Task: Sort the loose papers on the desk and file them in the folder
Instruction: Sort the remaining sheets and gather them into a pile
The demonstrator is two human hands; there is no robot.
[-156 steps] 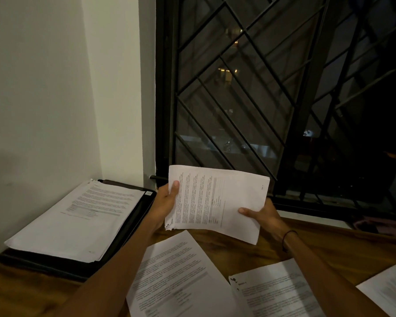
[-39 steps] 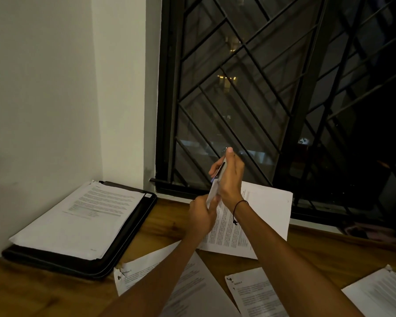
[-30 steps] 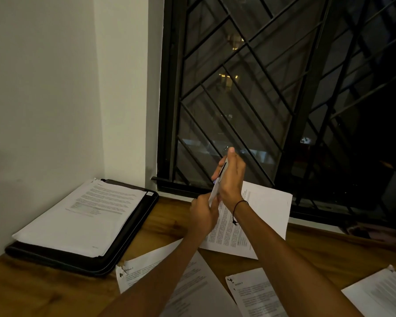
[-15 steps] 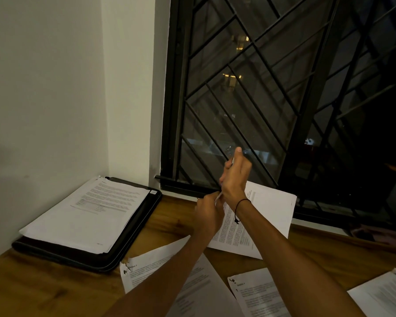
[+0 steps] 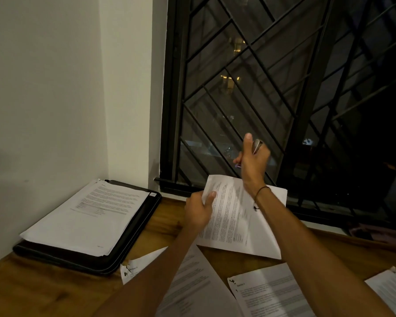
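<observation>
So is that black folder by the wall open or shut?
Cannot tell. The black folder lies flat under a paper stack that covers most of it, and no cover or spine shows clearly.

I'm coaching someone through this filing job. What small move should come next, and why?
Probably put down the small metal tool gripped in the right hand, since the left hand alone pinches the printed sheets at their corner. With both hands free, they could go onto the stack on the black folder.

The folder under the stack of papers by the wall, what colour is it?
Black, best seen in the head view: the folder lies open on the wooden desk.
</observation>
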